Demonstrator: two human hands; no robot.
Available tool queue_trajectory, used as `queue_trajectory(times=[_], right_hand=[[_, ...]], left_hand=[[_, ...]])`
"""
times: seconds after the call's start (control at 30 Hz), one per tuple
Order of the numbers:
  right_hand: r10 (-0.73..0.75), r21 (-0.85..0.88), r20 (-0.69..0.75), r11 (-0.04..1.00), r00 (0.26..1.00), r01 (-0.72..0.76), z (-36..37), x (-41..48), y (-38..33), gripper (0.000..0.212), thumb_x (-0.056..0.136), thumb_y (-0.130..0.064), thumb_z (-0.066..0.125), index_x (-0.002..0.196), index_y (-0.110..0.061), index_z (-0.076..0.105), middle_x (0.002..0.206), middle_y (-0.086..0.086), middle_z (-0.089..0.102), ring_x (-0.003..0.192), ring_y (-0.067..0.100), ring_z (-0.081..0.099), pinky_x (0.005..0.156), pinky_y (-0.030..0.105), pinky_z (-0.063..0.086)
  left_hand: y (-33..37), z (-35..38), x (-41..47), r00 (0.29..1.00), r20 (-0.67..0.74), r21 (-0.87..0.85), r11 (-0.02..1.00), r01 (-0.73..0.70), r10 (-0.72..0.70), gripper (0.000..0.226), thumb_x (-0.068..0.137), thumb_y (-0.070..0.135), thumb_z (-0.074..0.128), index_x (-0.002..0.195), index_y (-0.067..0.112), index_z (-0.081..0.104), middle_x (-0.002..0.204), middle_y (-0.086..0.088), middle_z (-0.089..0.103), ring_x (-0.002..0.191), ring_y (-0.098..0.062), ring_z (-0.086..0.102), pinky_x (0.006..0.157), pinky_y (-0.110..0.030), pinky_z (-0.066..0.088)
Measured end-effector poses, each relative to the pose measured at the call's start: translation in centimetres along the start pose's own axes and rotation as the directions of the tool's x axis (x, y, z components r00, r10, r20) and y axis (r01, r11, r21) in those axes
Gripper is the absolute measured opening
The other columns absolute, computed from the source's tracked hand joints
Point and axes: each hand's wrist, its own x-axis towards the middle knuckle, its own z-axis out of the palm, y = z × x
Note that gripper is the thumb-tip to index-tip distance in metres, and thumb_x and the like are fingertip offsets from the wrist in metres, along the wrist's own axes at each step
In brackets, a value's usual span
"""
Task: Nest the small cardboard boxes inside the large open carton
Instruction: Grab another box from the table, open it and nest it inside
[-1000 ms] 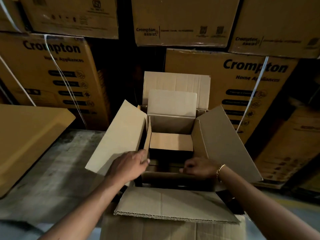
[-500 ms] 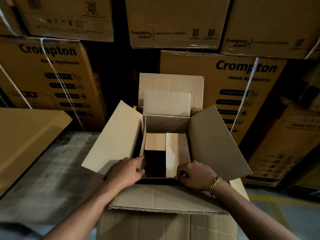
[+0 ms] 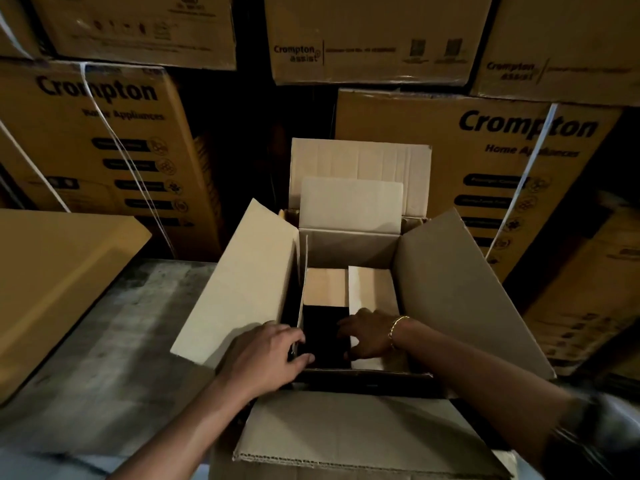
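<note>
The dark gap inside the carton (image 3: 450, 289), beside the right hand (image 3: 370, 337), shows nothing of its depth; the sleeve (image 3: 595, 445) is blurred and cropped.

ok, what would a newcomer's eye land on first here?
The large open brown cardboard carton at centre, flaps splayed, with a smaller plain cardboard box nested inside. Both hands reach in: the left hand grips its left wall, the right hand lies on a flap inside. Printed Crompton cartons stack behind.
</note>
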Motion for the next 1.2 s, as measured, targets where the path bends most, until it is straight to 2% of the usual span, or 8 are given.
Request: queue_trajectory(times=[0.1, 0.2, 0.27, 0.37, 0.63, 0.8, 1.0, 1.2], right_hand=[[0.042, -0.187, 0.05, 0.982, 0.998, -0.032, 0.3, 0.8, -0.6, 0.053, 0.098, -0.06, 0.039, 0.137, -0.027, 0.055, 0.145, 0.005, 0.05, 0.129, 0.035, 0.045, 0.1, 0.047, 0.04], [0.089, -0.129, -0.095, 0.987, 0.991, -0.101, 0.0, 0.0, -0.2, 0.053, 0.097, -0.059, 0.041, 0.123, -0.019, 0.062, 0.13, 0.01, 0.059, 0.12, 0.036, 0.053, 0.093, 0.043, 0.043], [0.109, -0.109, -0.206, 0.985, 0.973, -0.133, -0.6, -1.3, 0.3, 0.048, 0.094, -0.057, 0.046, 0.117, -0.018, 0.064, 0.127, 0.008, 0.059, 0.118, 0.034, 0.054, 0.092, 0.042, 0.043], [0.156, -0.007, -0.281, 0.986, 0.947, -0.165, -0.9, -3.6, 1.3, 0.036, 0.09, -0.054, 0.055, 0.108, -0.025, 0.065, 0.124, 0.0, 0.06, 0.116, 0.027, 0.056, 0.092, 0.04, 0.044], [0.26, 0.107, -0.339, 0.965, 0.904, -0.238, 1.2, -9.0, 3.4, 0.037, 0.086, -0.055, 0.059, 0.116, -0.033, 0.063, 0.128, -0.007, 0.056, 0.118, 0.02, 0.055, 0.097, 0.036, 0.043], [0.335, 0.222, -0.344, 0.937, 0.877, -0.271, 1.8, -10.8, 4.2, 0.025, 0.085, -0.042, 0.063, 0.109, -0.035, 0.065, 0.122, -0.006, 0.063, 0.106, 0.018, 0.062, 0.083, 0.03, 0.047], [0.346, 0.232, -0.389, 0.934, 0.854, -0.272, 2.0, -11.1, 4.3, 0.025, 0.083, -0.05, 0.054, 0.1, -0.036, 0.066, 0.115, -0.007, 0.067, 0.105, 0.02, 0.064, 0.085, 0.033, 0.05], [0.3, 0.148, -0.423, 0.954, 0.855, -0.261, 1.0, -10.4, 4.5, 0.022, 0.093, -0.049, 0.052, 0.1, -0.033, 0.064, 0.108, -0.006, 0.067, 0.111, 0.017, 0.056, 0.091, 0.035, 0.039]], left_hand=[[-0.4, 0.1, 0.3, 1.0, -0.013, -0.015, 1.0, 0.0, 0.0, 0.036, 0.094, 0.06, 0.052, 0.114, 0.032, 0.063, 0.109, 0.014, 0.065, 0.102, -0.007, 0.058, 0.076, -0.027, 0.046], [-0.2, 0.3, 0.7, 1.0, 0.02, 0.001, 1.0, 0.005, -0.005, 0.035, 0.096, 0.054, 0.05, 0.121, 0.031, 0.059, 0.114, 0.013, 0.062, 0.101, -0.009, 0.058, 0.074, -0.028, 0.045], [0.2, 0.4, 1.1, 0.999, 0.038, -0.011, 1.0, 0.01, -0.01, 0.04, 0.1, 0.045, 0.049, 0.136, 0.029, 0.052, 0.128, 0.008, 0.058, 0.11, -0.014, 0.058, 0.075, -0.027, 0.039], [0.4, 0.5, 1.9, 0.998, 0.058, -0.035, 0.999, 0.021, -0.019, 0.049, 0.101, 0.037, 0.047, 0.149, 0.026, 0.041, 0.148, 0.004, 0.047, 0.124, -0.018, 0.055, 0.087, -0.03, 0.045], [-0.4, 0.6, 3.2, 0.995, 0.071, -0.071, 0.994, 0.08, -0.075, 0.05, 0.098, 0.036, 0.057, 0.145, 0.022, 0.049, 0.147, 0.004, 0.052, 0.122, -0.018, 0.057, 0.094, -0.034, 0.05], [-0.3, 0.8, 3.1, 0.994, 0.062, -0.077, 0.993, 0.089, -0.084, 0.049, 0.098, 0.036, 0.058, 0.145, 0.025, 0.049, 0.146, 0.004, 0.052, 0.122, -0.017, 0.057, 0.094, -0.034, 0.051], [0.0, 0.4, 3.7, 0.995, 0.061, -0.071, 0.994, 0.081, -0.077, 0.055, 0.1, 0.033, 0.057, 0.151, 0.023, 0.041, 0.152, -0.003, 0.047, 0.131, -0.026, 0.052, 0.101, -0.039, 0.048], [-0.3, 0.0, 5.4, 0.992, 0.063, -0.034, 0.994, 0.109, -0.106, 0.063, 0.1, 0.035, 0.055, 0.156, 0.027, 0.028, 0.157, -0.005, 0.04, 0.136, -0.03, 0.047, 0.102, -0.039, 0.045]])
